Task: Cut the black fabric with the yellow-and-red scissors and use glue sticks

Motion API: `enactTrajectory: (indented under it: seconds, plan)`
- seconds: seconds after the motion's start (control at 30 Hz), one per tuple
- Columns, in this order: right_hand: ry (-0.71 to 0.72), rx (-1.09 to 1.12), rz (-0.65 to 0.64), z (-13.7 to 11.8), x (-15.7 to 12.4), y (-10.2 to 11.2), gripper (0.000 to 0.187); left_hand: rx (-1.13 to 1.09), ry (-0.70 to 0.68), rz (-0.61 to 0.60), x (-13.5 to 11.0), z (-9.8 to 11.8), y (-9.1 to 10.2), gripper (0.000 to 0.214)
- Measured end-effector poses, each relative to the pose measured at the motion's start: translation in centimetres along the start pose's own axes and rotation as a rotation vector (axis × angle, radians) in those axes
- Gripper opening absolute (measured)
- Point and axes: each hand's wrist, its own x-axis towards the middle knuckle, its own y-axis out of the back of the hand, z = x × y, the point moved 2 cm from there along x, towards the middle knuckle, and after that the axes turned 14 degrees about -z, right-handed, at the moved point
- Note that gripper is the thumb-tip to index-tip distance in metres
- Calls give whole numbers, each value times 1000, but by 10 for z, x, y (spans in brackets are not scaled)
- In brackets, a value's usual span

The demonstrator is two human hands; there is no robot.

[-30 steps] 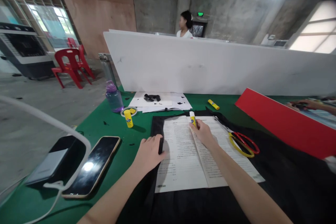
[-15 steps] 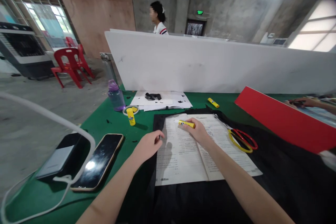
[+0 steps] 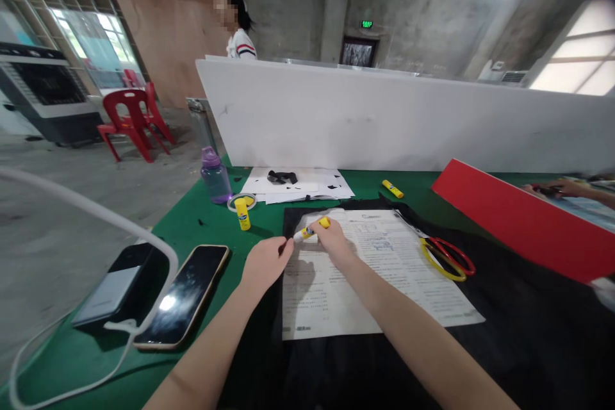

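Note:
My right hand [image 3: 333,242] grips a yellow glue stick [image 3: 307,232], tilted with its white end pointing left. That end reaches the fingertips of my left hand [image 3: 266,262], which are pinched together on a small black scrap [image 3: 282,247], mostly hidden by the fingers. Both hands are over the left side of open printed pages [image 3: 331,295], which rest on black cloth-like material [image 3: 519,320]. Scissors [image 3: 444,257] with red and yellow handles lie on the pages' right edge. Another yellow glue stick [image 3: 243,214] stands to the left of the pages.
A phone [image 3: 185,295], a dark box-shaped device [image 3: 118,282] and a white cable lie left. Behind are a purple bottle [image 3: 216,176], a tape roll [image 3: 231,204], white sheets with black scraps [image 3: 331,176] and another glue stick [image 3: 393,189]. A red panel [image 3: 509,218] and another person's hand are right.
My right hand has moved left with the glue stick, bringing its white end to my left fingertips. My left fingers have closed more tightly. The person behind the white partition has moved left.

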Motion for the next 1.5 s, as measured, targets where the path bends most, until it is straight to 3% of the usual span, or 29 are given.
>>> enactTrajectory:
  seconds: [0.27, 0.57, 0.7, 0.8, 0.87, 1.0, 1.13, 1.5]
  plan:
    - [115, -5, -60, 2, -10, -8, 12, -125, 42, 73, 7, 2, -4, 43]
    - [97, 2, -141, 2, -12, -11, 20, -215, -5, 133, 10, 1, -8, 41]
    - [120, -40, -129, 1, -14, -11, 19, -389, 1, 175, 13, -7, -11, 27]
    - [129, -59, -125, 0, -14, -11, 20, -401, 21, 197, 21, -19, -17, 31]
    - [100, -41, -151, 1, -14, -12, 25, -341, 18, 165, 28, -27, -24, 37]
    - [48, 61, -247, 4, -13, -15, 36, -258, -44, -28, 36, -31, -35, 49]
    - [79, 80, -289, 2, -15, -16, 32, -193, -127, -154, 35, -25, -38, 55]
    - [189, -66, -259, -6, -17, -13, 20, -146, -107, -176, 33, -21, -36, 55]
